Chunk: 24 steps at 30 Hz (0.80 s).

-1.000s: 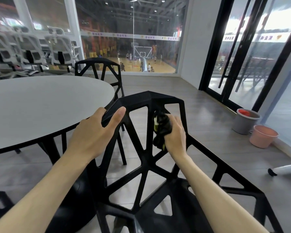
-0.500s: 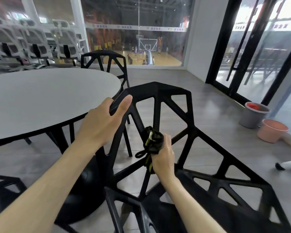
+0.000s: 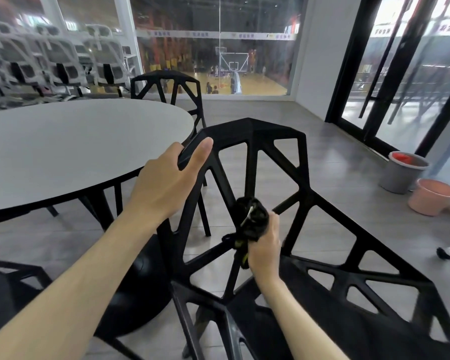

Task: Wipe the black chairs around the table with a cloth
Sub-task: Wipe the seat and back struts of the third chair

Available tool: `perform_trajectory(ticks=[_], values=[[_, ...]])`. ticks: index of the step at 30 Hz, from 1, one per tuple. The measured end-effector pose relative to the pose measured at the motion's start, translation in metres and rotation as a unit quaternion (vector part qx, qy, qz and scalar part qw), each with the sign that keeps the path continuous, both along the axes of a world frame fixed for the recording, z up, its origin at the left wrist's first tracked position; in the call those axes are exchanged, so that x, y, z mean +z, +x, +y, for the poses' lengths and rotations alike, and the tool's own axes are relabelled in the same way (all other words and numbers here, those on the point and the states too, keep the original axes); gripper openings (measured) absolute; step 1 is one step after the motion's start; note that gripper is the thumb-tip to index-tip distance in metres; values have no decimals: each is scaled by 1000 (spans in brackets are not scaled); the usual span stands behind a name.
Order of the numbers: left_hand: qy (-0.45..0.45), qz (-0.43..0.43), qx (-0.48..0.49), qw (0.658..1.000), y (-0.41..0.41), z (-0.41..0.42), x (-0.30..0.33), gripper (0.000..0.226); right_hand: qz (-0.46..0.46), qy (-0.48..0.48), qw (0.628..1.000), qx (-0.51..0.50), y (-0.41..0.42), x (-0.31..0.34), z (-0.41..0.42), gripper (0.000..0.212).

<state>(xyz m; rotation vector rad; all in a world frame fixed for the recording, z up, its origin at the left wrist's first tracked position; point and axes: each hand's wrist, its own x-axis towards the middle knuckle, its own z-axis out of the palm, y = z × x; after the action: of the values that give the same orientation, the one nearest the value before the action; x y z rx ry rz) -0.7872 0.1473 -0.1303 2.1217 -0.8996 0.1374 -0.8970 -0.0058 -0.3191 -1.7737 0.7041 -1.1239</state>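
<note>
Room: tiled floor (image 3: 330, 162), round table (image 3: 70, 149) at left.
Left hand (image 3: 166, 183): top of chair (image 3: 247, 131) is gripped.
Right hand (image 3: 264, 245): cloth (image 3: 252, 222) is bunched around a chair strut.

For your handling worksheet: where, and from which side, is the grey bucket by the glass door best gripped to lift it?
Grip the grey bucket at its open top rim, coming from above. It stands upright on the floor, and no handle shows. Choose the rim's side away from the pink bucket, which stands close beside it.
</note>
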Motion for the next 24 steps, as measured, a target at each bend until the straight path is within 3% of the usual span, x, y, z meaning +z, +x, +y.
perform_trajectory(ticks=[4,10,13,16,18,20,24], values=[[5,0,3,1000,-4,1,2,77,59,-7,998,16,-13,-19,12,23],[12,8,3,1000,-5,2,4,79,-49,-107,992,43,41,91,8,14],[16,17,-4,1000,-6,2,3,80,-92,-164,981,56,58,125,10,21],[14,25,-4,1000,-10,2,7,73,-65,-181,980,57,51,98,3,20],[17,24,-5,1000,-12,2,9,75,-6,-164,985,47,32,55,-5,17],[6,31,-1,999,-14,3,10,61,52,-161,985,41,9,21,-9,23],[-3,70,18,997,-12,2,11,34,42,-152,986,45,14,35,1,26]])
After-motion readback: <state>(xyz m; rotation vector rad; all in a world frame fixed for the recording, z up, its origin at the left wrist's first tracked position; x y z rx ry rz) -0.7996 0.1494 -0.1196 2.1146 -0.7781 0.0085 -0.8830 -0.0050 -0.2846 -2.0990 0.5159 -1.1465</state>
